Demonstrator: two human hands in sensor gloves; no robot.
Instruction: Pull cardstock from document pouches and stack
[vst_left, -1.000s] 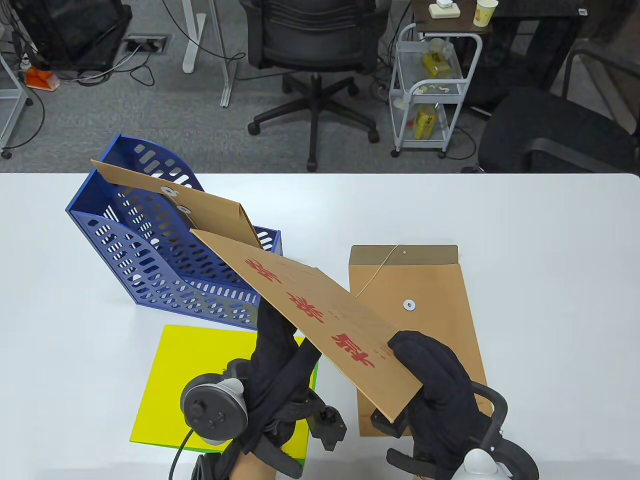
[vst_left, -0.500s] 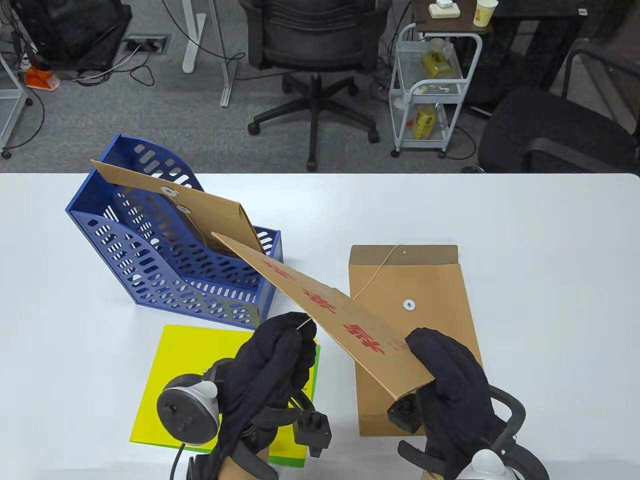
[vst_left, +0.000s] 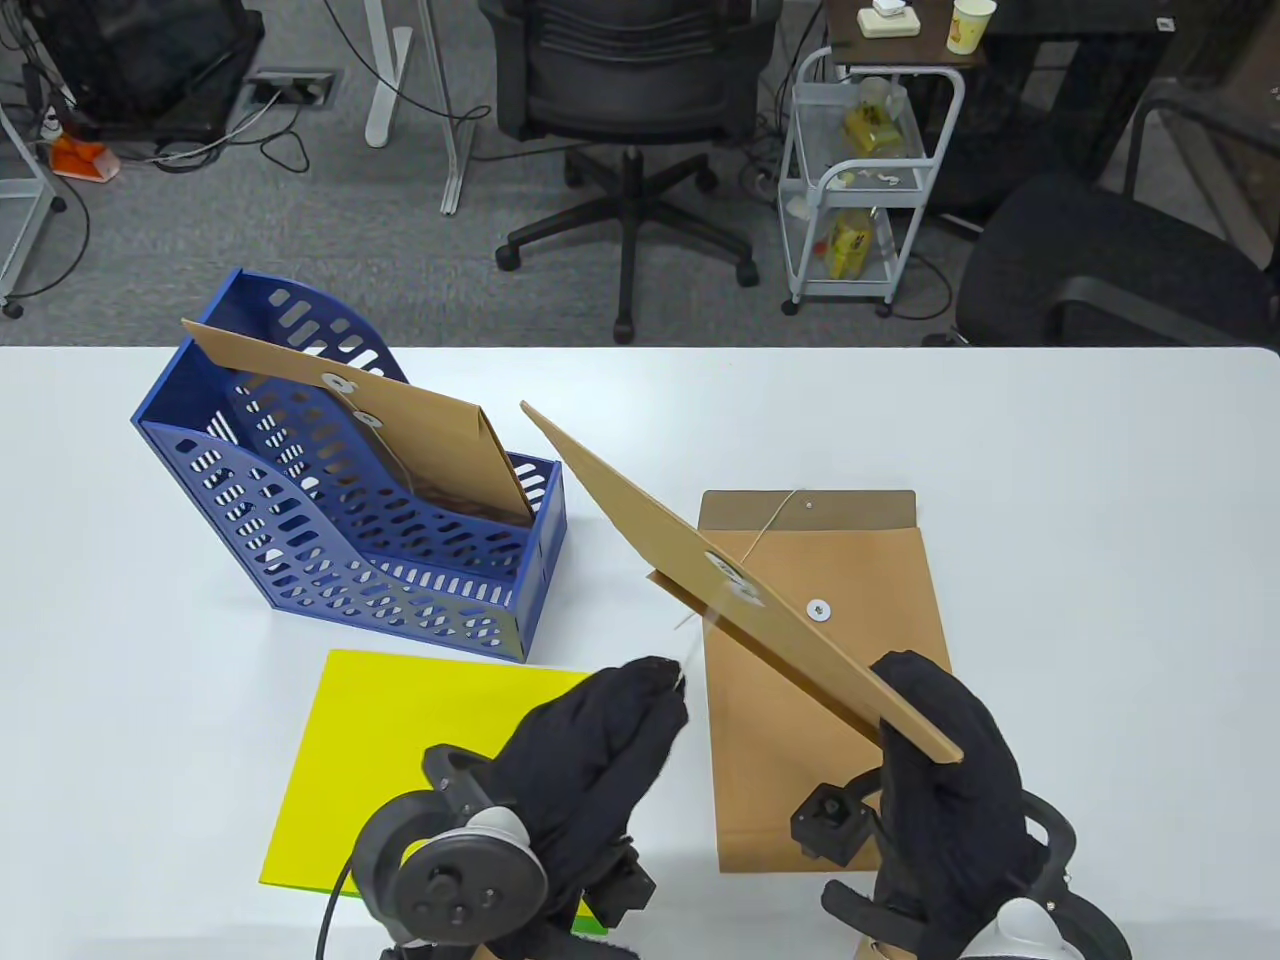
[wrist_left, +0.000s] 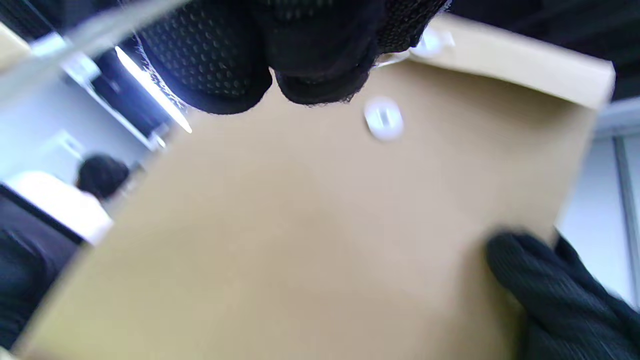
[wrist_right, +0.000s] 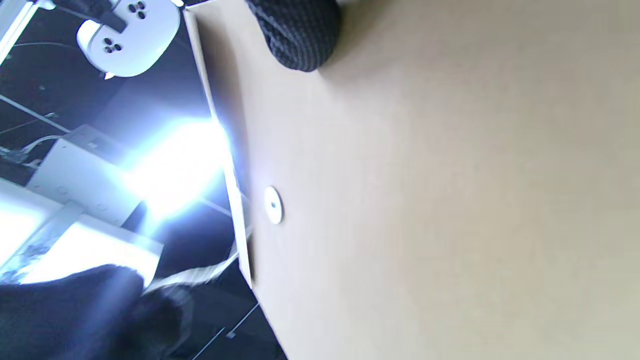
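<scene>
My right hand (vst_left: 930, 760) grips the near corner of a brown document pouch (vst_left: 680, 530) and holds it tilted, almost edge-on, above the table. Its button-clasp side faces right and also shows in the right wrist view (wrist_right: 450, 200) and the left wrist view (wrist_left: 320, 240). My left hand (vst_left: 660, 690) pinches the pouch's thin white string (vst_left: 690, 625) just left of the pouch. A yellow cardstock sheet (vst_left: 400, 740) lies flat on the table at the front left, with a green sheet's edge (vst_left: 590, 928) showing under it.
A second brown pouch (vst_left: 880, 580) lies flat under the held one. A blue file holder (vst_left: 300, 540) at the back left has another pouch (vst_left: 420, 430) leaning in it. Office chairs and a cart stand beyond the table's far edge.
The held pouch has turned from its red-printed face up to nearly edge-on and swung right, away from the holder. My left hand came out from under it, took the string and moved right.
</scene>
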